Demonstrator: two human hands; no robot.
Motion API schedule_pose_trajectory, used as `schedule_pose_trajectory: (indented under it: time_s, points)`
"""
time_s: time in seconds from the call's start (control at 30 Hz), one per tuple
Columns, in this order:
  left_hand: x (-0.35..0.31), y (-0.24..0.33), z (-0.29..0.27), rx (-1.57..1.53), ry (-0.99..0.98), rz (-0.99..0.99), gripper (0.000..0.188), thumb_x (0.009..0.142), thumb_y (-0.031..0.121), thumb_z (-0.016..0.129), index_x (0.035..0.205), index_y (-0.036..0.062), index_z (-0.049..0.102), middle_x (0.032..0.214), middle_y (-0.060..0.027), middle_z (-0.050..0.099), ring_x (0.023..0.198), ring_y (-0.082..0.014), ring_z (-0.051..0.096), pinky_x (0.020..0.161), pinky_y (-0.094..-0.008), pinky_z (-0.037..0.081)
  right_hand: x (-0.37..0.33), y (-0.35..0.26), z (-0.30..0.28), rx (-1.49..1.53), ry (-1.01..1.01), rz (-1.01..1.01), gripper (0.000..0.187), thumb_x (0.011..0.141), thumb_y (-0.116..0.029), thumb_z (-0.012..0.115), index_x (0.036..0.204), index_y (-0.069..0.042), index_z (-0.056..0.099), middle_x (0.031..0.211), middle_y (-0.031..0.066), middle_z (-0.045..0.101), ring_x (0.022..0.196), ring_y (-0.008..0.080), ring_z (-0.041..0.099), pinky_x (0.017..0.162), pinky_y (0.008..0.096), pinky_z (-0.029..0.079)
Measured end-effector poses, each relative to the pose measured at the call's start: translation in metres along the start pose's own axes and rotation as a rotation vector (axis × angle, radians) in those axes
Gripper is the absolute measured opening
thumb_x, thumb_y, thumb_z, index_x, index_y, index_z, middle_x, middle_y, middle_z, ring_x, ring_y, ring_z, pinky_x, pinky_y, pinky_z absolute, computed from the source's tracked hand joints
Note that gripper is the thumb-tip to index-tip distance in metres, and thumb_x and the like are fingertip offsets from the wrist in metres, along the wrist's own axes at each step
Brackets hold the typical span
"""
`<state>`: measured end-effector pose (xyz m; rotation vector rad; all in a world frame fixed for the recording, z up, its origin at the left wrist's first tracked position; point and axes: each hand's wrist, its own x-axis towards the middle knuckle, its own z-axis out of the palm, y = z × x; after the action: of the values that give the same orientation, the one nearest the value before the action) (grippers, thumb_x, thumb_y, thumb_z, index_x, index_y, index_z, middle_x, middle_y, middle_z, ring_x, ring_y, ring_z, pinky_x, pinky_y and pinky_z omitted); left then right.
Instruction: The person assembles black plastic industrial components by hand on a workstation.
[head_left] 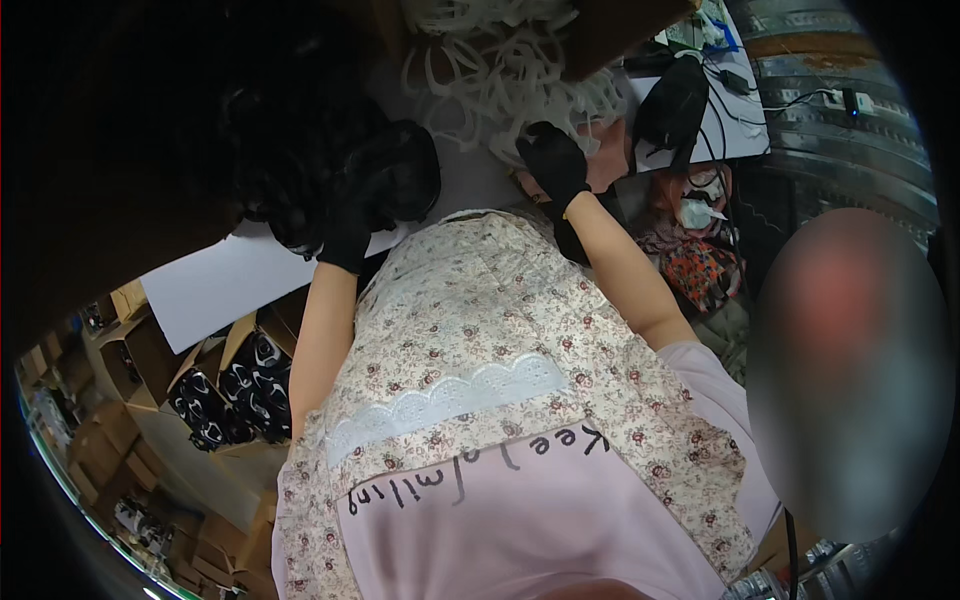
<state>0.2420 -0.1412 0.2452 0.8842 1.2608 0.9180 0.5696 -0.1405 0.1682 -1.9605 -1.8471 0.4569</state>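
Seen from above: two black-gloved hands, well apart. At upper left, left hand against near edge of heaped glossy dark pieces, glove merging with black; grip impossible to tell. At upper centre, right hand with fingers curled at near edge of translucent white straps, just beside pink material; hold on strap unclear. Beneath, pale table. Between forearms, floral apron.

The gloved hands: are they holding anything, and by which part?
It can't be told. The right hand is at the near edge of the whitish loops, its grip unclear; the left hand blends into the black pieces.
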Motion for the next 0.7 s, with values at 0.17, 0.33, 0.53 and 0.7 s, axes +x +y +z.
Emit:
schedule_pose_trajectory:
  time_s: [0.17, 0.33, 0.53, 0.7]
  points:
    - [0.013, -0.035, -0.029, -0.396, 0.037, -0.033, 0.038, 0.095, 0.016, 0.058, 0.130, 0.0015, 0.055, 0.128, -0.0092, 0.059, 0.116, -0.0199, 0.056, 0.099, -0.0326, 0.046, 0.023, -0.013, -0.028, -0.246, 0.284, -0.167, 0.042, 0.081, -0.030, 0.066, 0.118, -0.011, 0.058, 0.114, 0.0139, 0.059, 0.101, 0.0328, 0.061, 0.082, 0.0429, 0.050]
    - [0.019, -0.015, -0.014, -0.723, -0.032, 0.053, 0.034, 0.098, 0.016, 0.053, 0.130, 0.0021, 0.053, 0.129, -0.0089, 0.057, 0.115, -0.0199, 0.057, 0.099, -0.0333, 0.047, 0.060, 0.033, -0.001, -0.351, 0.059, -0.082, 0.036, 0.083, -0.036, 0.059, 0.109, -0.012, 0.063, 0.108, 0.0157, 0.064, 0.101, 0.0336, 0.061, 0.083, 0.0471, 0.050]
    - [0.018, 0.000, 0.004, -0.681, 0.024, 0.093, 0.039, 0.098, 0.019, 0.053, 0.133, 0.0009, 0.050, 0.131, -0.0119, 0.056, 0.118, -0.0244, 0.055, 0.103, -0.0371, 0.045, 0.093, -0.010, -0.053, -0.039, 0.264, -0.144, 0.032, 0.086, -0.031, 0.066, 0.106, -0.007, 0.068, 0.101, 0.0193, 0.067, 0.086, 0.0366, 0.065, 0.074, 0.0423, 0.052]
    - [0.019, 0.006, 0.004, -0.726, 0.060, 0.033, 0.039, 0.093, 0.012, 0.060, 0.130, 0.0020, 0.053, 0.126, -0.0118, 0.059, 0.114, -0.0238, 0.058, 0.099, -0.0366, 0.048, 0.088, -0.043, -0.058, 0.014, 0.410, -0.313, 0.027, 0.086, -0.020, 0.066, 0.108, -0.005, 0.066, 0.098, 0.0177, 0.067, 0.081, 0.0342, 0.066, 0.071, 0.0407, 0.051]
